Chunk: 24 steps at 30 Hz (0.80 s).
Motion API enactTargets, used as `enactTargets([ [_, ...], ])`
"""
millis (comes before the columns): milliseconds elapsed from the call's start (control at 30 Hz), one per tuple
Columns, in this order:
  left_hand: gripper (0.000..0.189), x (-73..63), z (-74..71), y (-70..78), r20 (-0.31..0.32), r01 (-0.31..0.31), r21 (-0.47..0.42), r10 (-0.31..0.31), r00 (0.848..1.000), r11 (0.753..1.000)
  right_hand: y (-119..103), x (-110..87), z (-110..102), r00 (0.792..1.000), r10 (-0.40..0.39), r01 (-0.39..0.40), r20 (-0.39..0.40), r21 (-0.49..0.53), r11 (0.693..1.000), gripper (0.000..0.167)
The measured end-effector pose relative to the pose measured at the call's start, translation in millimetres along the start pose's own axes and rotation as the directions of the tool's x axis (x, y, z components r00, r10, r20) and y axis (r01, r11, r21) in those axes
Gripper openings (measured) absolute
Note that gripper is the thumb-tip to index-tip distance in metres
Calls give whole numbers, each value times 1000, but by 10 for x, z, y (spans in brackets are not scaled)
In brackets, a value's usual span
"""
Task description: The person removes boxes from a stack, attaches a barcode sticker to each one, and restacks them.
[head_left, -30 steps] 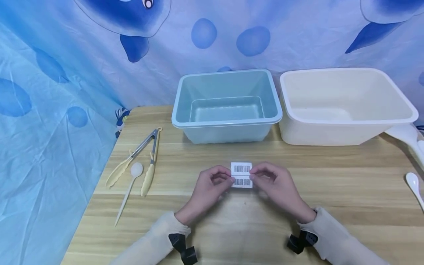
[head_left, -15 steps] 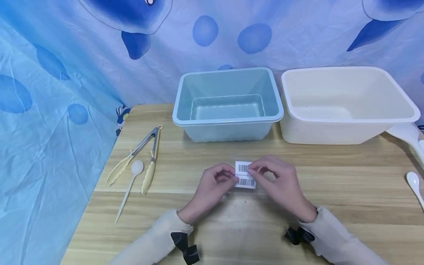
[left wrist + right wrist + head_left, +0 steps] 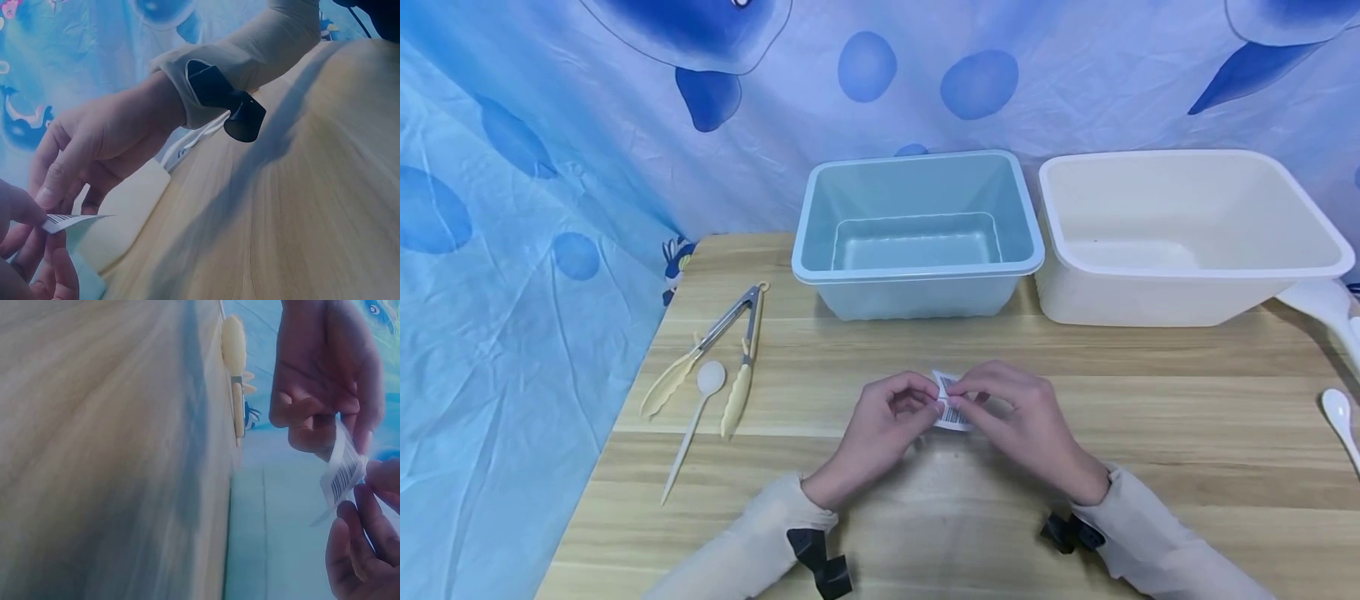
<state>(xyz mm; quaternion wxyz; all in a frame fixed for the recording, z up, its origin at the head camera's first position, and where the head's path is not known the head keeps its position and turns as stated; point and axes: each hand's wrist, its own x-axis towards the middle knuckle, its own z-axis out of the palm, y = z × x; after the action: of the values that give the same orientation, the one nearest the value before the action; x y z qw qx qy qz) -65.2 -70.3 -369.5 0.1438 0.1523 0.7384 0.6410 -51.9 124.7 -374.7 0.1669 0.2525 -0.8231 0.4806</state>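
Both hands hold a small white barcode label (image 3: 952,417) over the middle of the wooden table. My left hand (image 3: 886,425) pinches its left edge between thumb and fingertips. From the other side, the thumb and index finger of my right hand (image 3: 1028,425) pinch the label near its middle and cover part of it. The label (image 3: 344,475) looks bent and twisted in the right wrist view, its printed bars facing outward. In the left wrist view one corner of the label (image 3: 65,222) sticks out past the fingertips.
A light blue basin (image 3: 917,296) and a white basin (image 3: 1150,302) stand side by side at the back. Tongs (image 3: 741,400) and a long-handled white spoon (image 3: 710,379) lie at left. A small white spoon (image 3: 1336,408) and a larger white utensil (image 3: 1318,304) are at right.
The right hand's fingers have shifted left across the label, covering more of it. The label was flat a second ago and is now curled. The left hand kept its pinch, moving slightly right.
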Motion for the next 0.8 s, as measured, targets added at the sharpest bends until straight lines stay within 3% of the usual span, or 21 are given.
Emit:
enactTargets([
  [400,8,-8,5,42,7,-24,35,24,1000,999,23,-17,22,1000,7,-7,13,18,1000,18],
  [800,12,-4,2,-5,11,-25,31,25,1000,999,79,8,29,1000,8,-8,18,21,1000,16],
])
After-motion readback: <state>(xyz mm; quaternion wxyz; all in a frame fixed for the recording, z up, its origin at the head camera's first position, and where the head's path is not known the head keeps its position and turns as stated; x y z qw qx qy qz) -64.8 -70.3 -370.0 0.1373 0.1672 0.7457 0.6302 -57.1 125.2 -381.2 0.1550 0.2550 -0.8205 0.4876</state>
